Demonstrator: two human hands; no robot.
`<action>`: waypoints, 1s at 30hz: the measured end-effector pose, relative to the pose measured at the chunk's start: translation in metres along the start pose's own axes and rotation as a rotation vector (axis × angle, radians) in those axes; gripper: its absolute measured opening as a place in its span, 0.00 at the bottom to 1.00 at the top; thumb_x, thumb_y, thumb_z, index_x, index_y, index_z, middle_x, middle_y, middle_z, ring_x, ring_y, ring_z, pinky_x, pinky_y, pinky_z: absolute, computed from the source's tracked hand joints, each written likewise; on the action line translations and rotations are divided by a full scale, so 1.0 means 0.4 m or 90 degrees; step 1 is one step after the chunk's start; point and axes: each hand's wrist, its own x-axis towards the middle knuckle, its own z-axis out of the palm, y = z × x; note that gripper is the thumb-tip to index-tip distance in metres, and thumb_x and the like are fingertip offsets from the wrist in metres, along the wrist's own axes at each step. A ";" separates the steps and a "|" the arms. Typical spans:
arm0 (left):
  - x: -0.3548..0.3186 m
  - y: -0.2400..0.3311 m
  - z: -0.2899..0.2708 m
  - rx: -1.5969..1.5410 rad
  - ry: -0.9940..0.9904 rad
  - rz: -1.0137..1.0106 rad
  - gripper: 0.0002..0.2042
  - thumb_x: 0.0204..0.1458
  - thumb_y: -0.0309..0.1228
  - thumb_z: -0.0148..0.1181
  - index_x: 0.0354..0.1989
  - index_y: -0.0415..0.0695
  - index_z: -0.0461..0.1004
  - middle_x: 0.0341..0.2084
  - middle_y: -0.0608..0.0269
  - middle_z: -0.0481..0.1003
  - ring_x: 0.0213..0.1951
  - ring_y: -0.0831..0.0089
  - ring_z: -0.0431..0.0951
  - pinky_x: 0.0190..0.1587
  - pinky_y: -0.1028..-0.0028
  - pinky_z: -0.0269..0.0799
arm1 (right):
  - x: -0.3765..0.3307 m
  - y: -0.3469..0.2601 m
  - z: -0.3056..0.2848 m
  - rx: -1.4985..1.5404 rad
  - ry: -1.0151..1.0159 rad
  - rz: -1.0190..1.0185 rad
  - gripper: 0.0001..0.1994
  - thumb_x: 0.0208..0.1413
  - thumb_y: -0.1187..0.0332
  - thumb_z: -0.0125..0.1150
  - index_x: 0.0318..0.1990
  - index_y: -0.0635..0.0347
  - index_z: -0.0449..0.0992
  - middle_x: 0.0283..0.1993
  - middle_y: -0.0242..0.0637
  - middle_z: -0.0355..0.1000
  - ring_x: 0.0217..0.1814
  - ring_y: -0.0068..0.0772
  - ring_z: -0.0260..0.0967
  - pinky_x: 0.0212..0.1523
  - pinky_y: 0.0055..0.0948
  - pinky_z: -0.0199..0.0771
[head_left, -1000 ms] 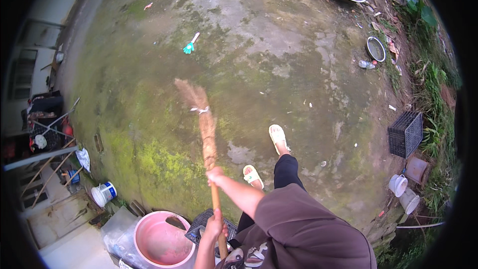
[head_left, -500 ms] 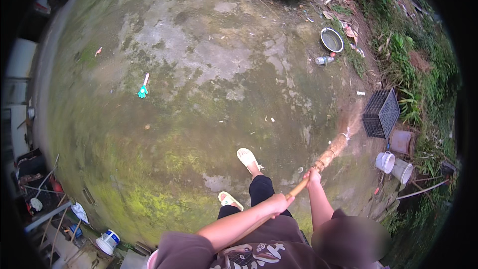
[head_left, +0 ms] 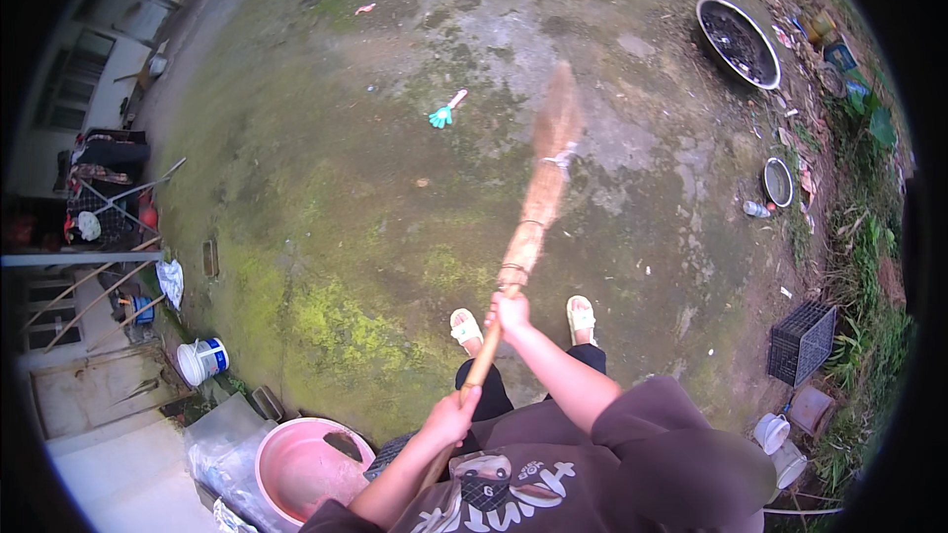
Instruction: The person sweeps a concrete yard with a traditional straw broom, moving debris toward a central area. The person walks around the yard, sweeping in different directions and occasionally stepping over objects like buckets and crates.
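Observation:
A long broom (head_left: 540,199) with a pale wooden handle and a bound brush of straw reaches out ahead of me, its tip smeared by motion. Lower on the handle, close to my body, my left hand (head_left: 450,418) is wrapped round the wood. My right hand (head_left: 509,313) grips it farther up, just below the wire bindings. Beyond the broom's left side, a green hand-shaped clapper toy (head_left: 443,115) with a pale pink handle lies on the mossy concrete.
To the right are a large metal basin (head_left: 760,79) of dark charred bits, a smaller bowl (head_left: 778,183), a plastic bottle (head_left: 755,209), a black crate (head_left: 803,342) and white buckets (head_left: 770,432). At the lower left stand a pink tub (head_left: 269,464) and a white paint bucket (head_left: 202,362).
The broom has swung from the right to straight ahead, both hands moving left with it. My view has turned rightward, and my feet now stand side by side, apart.

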 end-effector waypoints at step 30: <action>0.328 0.416 0.131 0.322 -0.453 0.104 0.32 0.54 0.55 0.34 0.18 0.37 0.68 0.08 0.57 0.66 0.11 0.64 0.70 0.15 0.65 0.71 | 0.114 -0.217 -0.566 0.175 0.448 0.009 0.07 0.46 0.72 0.49 0.21 0.54 0.59 0.15 0.29 0.55 0.13 0.25 0.54 0.14 0.27 0.62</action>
